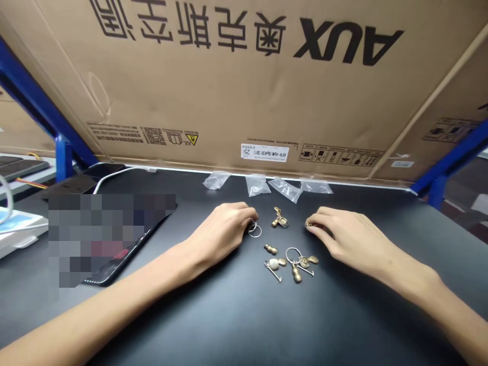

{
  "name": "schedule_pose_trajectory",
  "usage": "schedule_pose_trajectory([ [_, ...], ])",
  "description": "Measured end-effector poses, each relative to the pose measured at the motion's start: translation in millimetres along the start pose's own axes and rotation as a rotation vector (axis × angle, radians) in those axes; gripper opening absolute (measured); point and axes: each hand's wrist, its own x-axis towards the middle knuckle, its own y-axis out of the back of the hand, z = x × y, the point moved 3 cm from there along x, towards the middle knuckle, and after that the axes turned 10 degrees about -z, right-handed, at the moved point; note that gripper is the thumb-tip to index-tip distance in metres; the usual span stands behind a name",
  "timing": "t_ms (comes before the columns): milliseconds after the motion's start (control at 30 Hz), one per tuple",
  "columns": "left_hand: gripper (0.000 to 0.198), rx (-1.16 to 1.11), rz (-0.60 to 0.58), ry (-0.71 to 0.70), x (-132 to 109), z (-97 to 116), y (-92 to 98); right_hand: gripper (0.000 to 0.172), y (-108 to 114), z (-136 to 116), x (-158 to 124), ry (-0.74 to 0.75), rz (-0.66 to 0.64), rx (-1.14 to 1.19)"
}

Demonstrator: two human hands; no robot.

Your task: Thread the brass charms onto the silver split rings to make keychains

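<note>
The left hand (220, 232) and right hand (336, 232) rest apart on the black desk (244, 315). The left fingertips (249, 216) touch two silver rings (255, 230). The right fingertips (310, 227) touch a small gold piece (309, 224). Whether either hand grips its item cannot be determined. Between the hands lie a gold charm (280, 218), a gold gourd charm (270, 249), a silver ring with gold charms (299, 262), and a pearl pin (273, 265). Four clear plastic bags (258, 185) lie in a row beyond them, along the base of an AUX cardboard carton (244, 76).
</note>
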Motion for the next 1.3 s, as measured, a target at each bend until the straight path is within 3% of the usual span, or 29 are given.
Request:
schedule_pose_trajectory([
  [133,0.026,0.184,-0.171,0.030,-0.4,5.8,-4.5,0.026,0.8,4.4,0.1,0.010,-0.003,-0.043],
  [233,0.027,0.267,-0.229,0.061,-1.4,9.1,-5.9,0.028,8.7,-4.4,-2.9,0.021,0.025,0.023],
  [400,0.026,0.270,-0.162,0.034,-2.8,13.1,-5.6,0.029,4.1,-24.3,-6.5,0.027,-0.129,0.207],
  [600,0.024,0.238,-0.092,-0.080,-3.9,18.9,-6.9,0.017,-4.6,-31.4,-7.7,0.033,-0.232,0.302],
  [867,0.022,0.233,-0.053,-0.149,-5.7,21.8,-9.2,0.019,3.4,-26.6,-12.1,0.026,-0.155,0.232],
  [967,0.022,0.234,-0.064,-0.161,-6.6,21.8,-9.7,0.018,0.1,-26.7,-14.0,0.026,-0.192,0.232],
  [1167,0.023,0.206,-0.028,-0.182,-6.6,22.1,-9.1,0.018,-0.3,-27.3,-11.4,0.040,-0.238,0.394],
  [1300,0.021,-0.019,0.027,-0.168,-9.0,34.4,-5.0,0.028,9.6,-25.9,-12.2,-0.015,-0.161,0.525],
])
